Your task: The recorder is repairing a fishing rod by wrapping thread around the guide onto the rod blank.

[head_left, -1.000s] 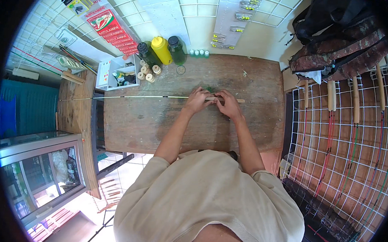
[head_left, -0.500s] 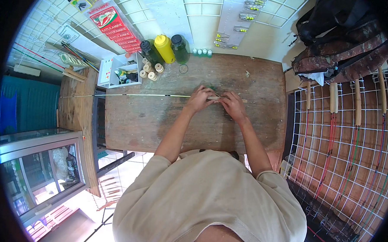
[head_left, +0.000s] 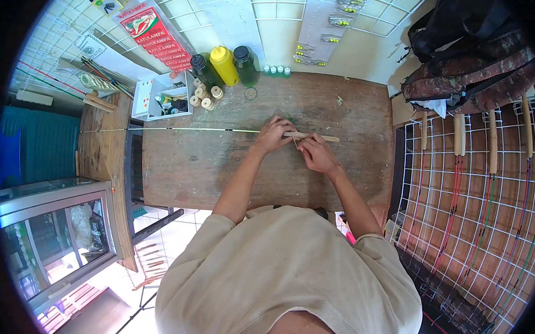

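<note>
While left hand (head_left: pixel 275 134) grips rod handle (head_left: pixel 323 138) | right hand (head_left: pixel 320 155) apparently pinches thread (head_left: pixel 295 142)

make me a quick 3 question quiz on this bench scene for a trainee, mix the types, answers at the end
1. Which hand is on the rod at the left end of its handle?
a) right
b) left
c) neither

2. True or false: the yellow bottle stands between two dark bottles.

3. Fill in: the spools are just right of the white ____.

Key:
1. b, the left hand
2. True
3. box
</note>
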